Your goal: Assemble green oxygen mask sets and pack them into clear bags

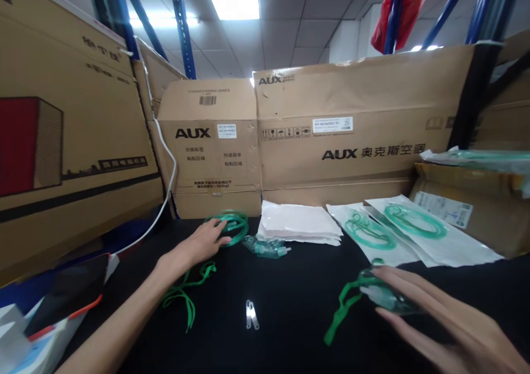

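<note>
My left hand (206,242) rests at the near left edge of a coil of green tubing (237,229), fingers and thumb apart, touching it. Just right of the coil lies a clear green-tinted plastic piece with a pale connector (267,248). My right hand (447,313) has fingers above and thumb below a clear oxygen mask (383,295), gripping it low over the black table. From the mask hangs a green strap (342,313). Another green strap (188,294) lies loose by my left forearm. Two small metal strips (252,315) lie front and centre.
White pouches (298,223) are stacked at the back. Two packs with green tubing, a left pack (368,233) and a right pack (416,222), lie by a brown carton (467,208). Cardboard panels (356,136) wall the back. A white cable (165,197) runs down at left.
</note>
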Tool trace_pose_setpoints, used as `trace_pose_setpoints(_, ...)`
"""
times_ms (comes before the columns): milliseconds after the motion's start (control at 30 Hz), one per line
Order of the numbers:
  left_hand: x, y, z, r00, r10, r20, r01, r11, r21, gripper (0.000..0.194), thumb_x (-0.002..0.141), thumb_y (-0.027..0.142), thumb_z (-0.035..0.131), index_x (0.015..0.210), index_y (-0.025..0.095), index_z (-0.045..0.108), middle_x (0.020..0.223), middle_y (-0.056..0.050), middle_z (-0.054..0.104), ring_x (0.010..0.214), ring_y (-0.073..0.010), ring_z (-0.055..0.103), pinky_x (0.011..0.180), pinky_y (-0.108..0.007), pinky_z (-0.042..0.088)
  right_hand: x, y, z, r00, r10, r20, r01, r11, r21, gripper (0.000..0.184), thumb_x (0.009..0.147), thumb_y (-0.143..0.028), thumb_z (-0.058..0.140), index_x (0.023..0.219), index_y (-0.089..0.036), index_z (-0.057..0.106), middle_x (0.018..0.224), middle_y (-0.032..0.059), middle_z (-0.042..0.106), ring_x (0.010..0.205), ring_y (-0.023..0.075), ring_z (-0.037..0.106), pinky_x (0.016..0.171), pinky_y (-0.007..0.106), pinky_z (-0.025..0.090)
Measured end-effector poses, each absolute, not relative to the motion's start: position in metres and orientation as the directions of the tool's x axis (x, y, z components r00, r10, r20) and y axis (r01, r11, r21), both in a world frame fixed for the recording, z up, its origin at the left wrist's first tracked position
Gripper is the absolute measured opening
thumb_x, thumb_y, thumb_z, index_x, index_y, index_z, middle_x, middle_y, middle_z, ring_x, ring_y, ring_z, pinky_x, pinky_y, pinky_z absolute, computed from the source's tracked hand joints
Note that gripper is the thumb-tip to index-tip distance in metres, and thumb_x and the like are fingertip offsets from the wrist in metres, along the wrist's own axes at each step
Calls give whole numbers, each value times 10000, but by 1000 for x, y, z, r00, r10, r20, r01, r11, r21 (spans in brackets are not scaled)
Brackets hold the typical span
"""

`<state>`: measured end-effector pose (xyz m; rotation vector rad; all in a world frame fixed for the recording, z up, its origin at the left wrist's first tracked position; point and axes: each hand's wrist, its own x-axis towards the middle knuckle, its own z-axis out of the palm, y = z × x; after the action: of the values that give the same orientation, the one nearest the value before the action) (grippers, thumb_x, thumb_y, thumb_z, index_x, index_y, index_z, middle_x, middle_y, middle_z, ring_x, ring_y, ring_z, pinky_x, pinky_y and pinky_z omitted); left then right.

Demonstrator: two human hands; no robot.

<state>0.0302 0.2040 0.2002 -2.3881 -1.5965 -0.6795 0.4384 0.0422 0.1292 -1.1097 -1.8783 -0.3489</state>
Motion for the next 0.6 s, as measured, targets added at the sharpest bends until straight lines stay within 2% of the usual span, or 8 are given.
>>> trace_pose_setpoints(67, 38, 185, 195, 310, 829, 466, 914, -395, 94, 430, 951, 446, 514, 1214, 145, 672, 1277, -198, 681, 1204, -391, 628, 990, -545, 511, 423, 46, 125, -245, 594, 766, 775, 595, -213, 516, 915, -361, 708, 1402, -306, 548, 1240, 4, 752, 1018, 189, 773, 918, 199, 605)
trace_pose_setpoints(167, 77, 138, 194, 370, 793, 484, 875, -473, 106, 432, 1038, 443, 423, 1366, 221, 595, 1408, -109, 617, 1323, -307, 549, 1103, -499, 450, 405, 52, 114, -194, 729, 657, 717, 562, -412, 383, 948, -387, 672, 1300, -298, 553, 1190, 10, 764, 1032, 180, 764, 905, 209, 606)
trace_pose_setpoints(267, 129, 94, 174, 487, 710, 509, 723, -655, 221, 292, 1057, 353, 454, 1263, 276, 645, 1233, -44, 705, 1146, -251, 652, 1027, -455, 522, 398, 56, 105, -156, 838, 523, 682, 475, -556, 297, 974, -416, 627, 1250, -306, 605, 1232, 13, 740, 1133, 190, 718, 991, 254, 566)
trace_pose_setpoints(333, 156, 79, 145, 602, 630, 490, 620, -756, 211, 252, 1015, 318, 551, 1251, 281, 632, 1136, -22, 735, 998, -248, 697, 952, -451, 568, 399, 57, 104, -149, 866, 477, 660, 446, -605, 265, 992, -426, 597, 1228, -314, 641, 1298, 16, 702, 1219, 198, 665, 1061, 276, 516)
trace_pose_setpoints(367, 165, 77, 129, 617, 606, 502, 601, -775, 195, 278, 976, 302, 614, 1253, 279, 621, 1093, -18, 742, 930, -254, 704, 850, -419, 604, 400, 56, 105, -154, 876, 458, 642, 441, -627, 252, 1001, -431, 581, 1211, -316, 659, 1316, 17, 686, 1245, 201, 644, 1078, 281, 498)
trace_pose_setpoints(467, 177, 80, 89, 559, 587, 585, 610, -769, 190, 464, 912, 257, 701, 1344, 251, 531, 1096, -36, 744, 913, -267, 709, 805, -397, 615, 404, 54, 108, -160, 906, 391, 577, 408, -708, 280, 1014, -470, 541, 1201, -321, 687, 1322, 23, 673, 1274, 222, 612, 1092, 312, 481)
trace_pose_setpoints(533, 178, 83, 78, 485, 626, 610, 624, -737, 261, 571, 873, 198, 734, 1381, 246, 477, 1069, -32, 737, 895, -255, 703, 786, -368, 612, 405, 52, 109, -125, 934, 335, 551, 346, -759, 344, 1006, -515, 531, 1261, -332, 671, 1350, 28, 661, 1322, 252, 569, 1143, 385, 437)
trace_pose_setpoints(600, 176, 83, 79, 460, 660, 594, 608, -721, 331, 547, 847, 141, 737, 1328, 251, 500, 1003, -14, 718, 834, -233, 686, 729, -335, 599, 405, 51, 109, -77, 957, 280, 548, 275, -790, 392, 997, -550, 526, 1305, -346, 656, 1395, 29, 637, 1376, 285, 513, 1186, 463, 374)
